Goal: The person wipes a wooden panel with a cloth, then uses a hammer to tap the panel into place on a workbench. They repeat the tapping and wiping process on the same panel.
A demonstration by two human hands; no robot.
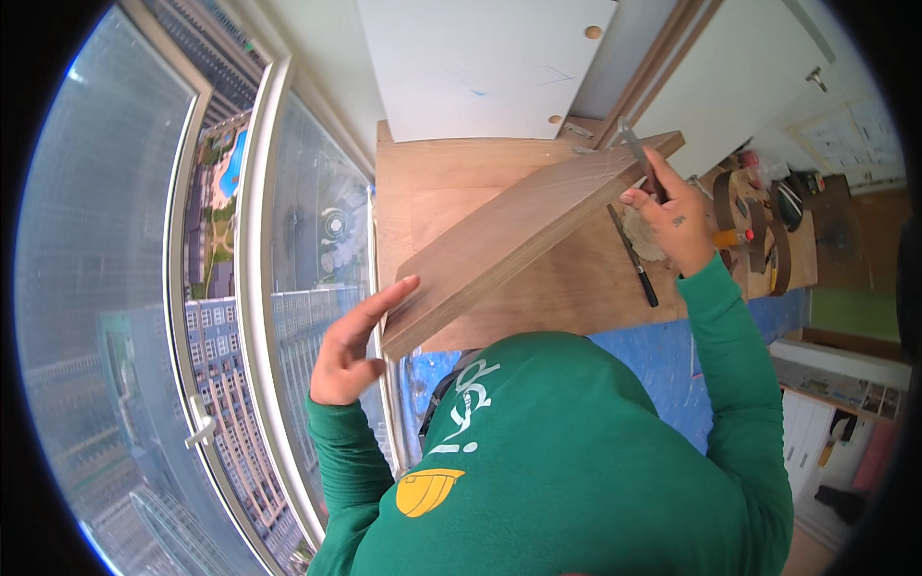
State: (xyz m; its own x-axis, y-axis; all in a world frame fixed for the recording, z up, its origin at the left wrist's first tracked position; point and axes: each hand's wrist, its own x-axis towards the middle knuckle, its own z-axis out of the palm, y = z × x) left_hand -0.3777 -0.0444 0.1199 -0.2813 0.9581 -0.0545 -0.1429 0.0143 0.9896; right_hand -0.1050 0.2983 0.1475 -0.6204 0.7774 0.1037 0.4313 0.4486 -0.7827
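Observation:
A thick brown wooden board [519, 226] lies at a slant in front of me, its layered long edge toward my body. My left hand [351, 350] is at its near left corner, fingers stretched along the end and the thumb apart. My right hand [680, 216] is closed round the dark handle of a chisel-like tool [634, 149] at the far right end. The tool's metal blade points up and away across that end. Part of the handle is hidden by my fingers. On the worktable beneath, a slim tool with a black handle [648, 288] lies right of the board.
The plywood worktable [432, 182] stands beside a tall window [274, 192] on my left. A white panel [480, 67] leans at the back. At right are an orange bottle [735, 237] and several loose tools. Blue covering [643, 370] lies on the floor.

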